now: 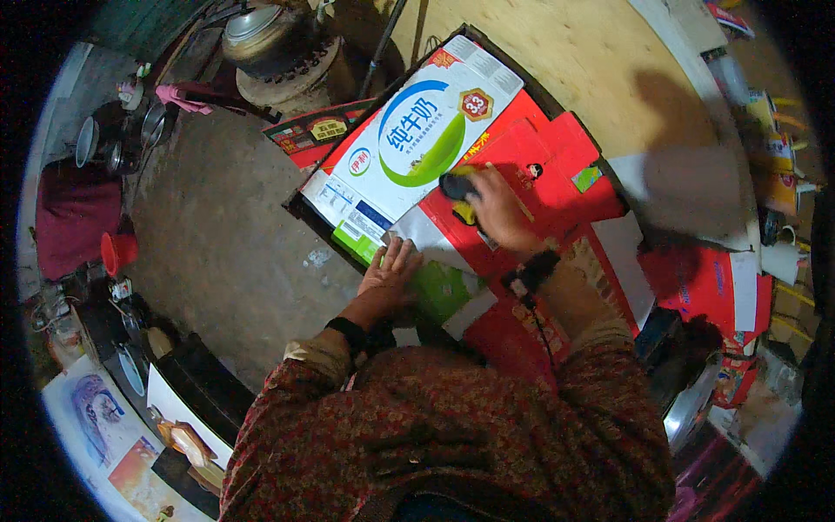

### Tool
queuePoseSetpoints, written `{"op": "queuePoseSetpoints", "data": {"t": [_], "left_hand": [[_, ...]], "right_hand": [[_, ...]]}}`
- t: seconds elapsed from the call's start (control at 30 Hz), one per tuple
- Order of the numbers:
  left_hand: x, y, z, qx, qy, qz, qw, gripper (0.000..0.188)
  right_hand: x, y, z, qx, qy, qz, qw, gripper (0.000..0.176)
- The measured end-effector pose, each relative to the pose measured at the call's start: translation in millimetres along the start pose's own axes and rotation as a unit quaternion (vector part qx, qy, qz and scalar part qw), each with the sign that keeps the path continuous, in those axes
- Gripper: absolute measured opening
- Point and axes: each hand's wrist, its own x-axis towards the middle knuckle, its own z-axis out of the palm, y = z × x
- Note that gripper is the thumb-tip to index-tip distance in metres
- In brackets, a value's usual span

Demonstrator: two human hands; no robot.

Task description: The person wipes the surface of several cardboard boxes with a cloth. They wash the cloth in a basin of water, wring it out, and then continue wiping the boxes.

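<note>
A flattened white cardboard milk box (417, 137) with a blue-and-green swoosh lies at a slant on a dark-edged table before me. Red flattened cardboard (554, 156) lies against its right side and runs down towards me. My right hand (499, 209), slightly blurred, grips a black-and-yellow object (458, 188) over the seam between the white and red pieces. Its exact kind is hard to tell. My left hand (391, 274) presses with its fingers apart near the box's lower corner, beside a green cardboard part (443, 287). Both wrists wear dark bands.
Beyond the table stands a blackened pot (274, 46) with a metal lid on a round stove (293, 78). A pale wooden board (554, 59) rises at the far side. At left are a red bucket (119, 253) and pans (156, 127). More red cardboard (698, 280) lies at right.
</note>
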Motion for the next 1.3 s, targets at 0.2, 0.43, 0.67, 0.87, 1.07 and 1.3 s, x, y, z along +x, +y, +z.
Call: {"op": "queuePoseSetpoints", "data": {"t": [0.2, 0.43, 0.67, 0.87, 1.07, 1.3], "left_hand": [[-4, -2, -3, -0.010, -0.005, 0.016, 1.000, 0.078], [-5, -2, 7, -0.058, 0.044, 0.002, 0.997, 0.076], [-2, -5, 4, 0.009, -0.010, 0.008, 1.000, 0.076], [-3, -1, 4, -0.033, 0.002, -0.006, 0.999, 0.080], [4, -2, 5, -0.011, -0.024, 0.015, 1.000, 0.084], [4, 3, 1, 0.058, -0.038, 0.023, 0.997, 0.087]], "right_hand": [[121, 32, -16, -0.033, 0.163, 0.072, 0.983, 0.035], [116, -43, 84, -0.239, 0.047, -0.032, 0.969, 0.032], [55, -95, 102, -0.101, -0.040, -0.206, 0.973, 0.025], [73, -25, 34, -0.128, 0.038, -0.008, 0.991, 0.032], [-13, 38, -54, -0.070, 0.211, 0.231, 0.947, 0.036], [-163, 19, -57, -0.043, 0.151, 0.258, 0.953, 0.034]]}}
